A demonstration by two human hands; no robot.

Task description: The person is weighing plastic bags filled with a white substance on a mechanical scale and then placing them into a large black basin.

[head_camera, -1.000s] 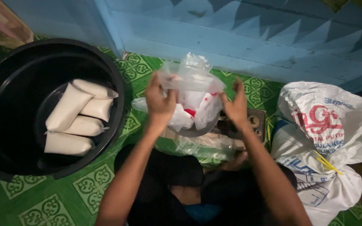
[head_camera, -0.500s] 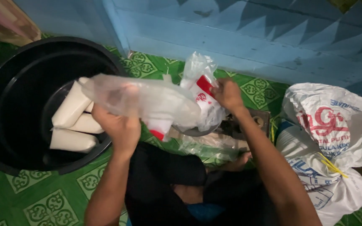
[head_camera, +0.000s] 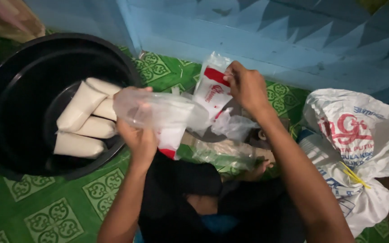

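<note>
My left hand (head_camera: pixel 138 137) grips a clear plastic bag (head_camera: pixel 158 110), held sideways just right of a big black tub (head_camera: pixel 5 81). In the tub lie several white filled plastic packets (head_camera: pixel 84 119), side by side. My right hand (head_camera: pixel 246 85) pinches the top of a white packet with red print (head_camera: pixel 210 90) and holds it up in front of the blue wall. Crumpled clear plastic (head_camera: pixel 230 128) hangs below that hand. Both hands are above my lap.
A large white printed sack (head_camera: pixel 361 144) with a yellow tie lies at the right. A green patterned floor mat (head_camera: pixel 46 211) covers the ground. A pale blue wall (head_camera: pixel 271 31) stands close behind. My dark-clothed legs (head_camera: pixel 190 198) fill the lower middle.
My left hand carried the clear bag leftward toward the tub, away from the pile in front. My right hand took hold of the red-printed packet and lifted it.
</note>
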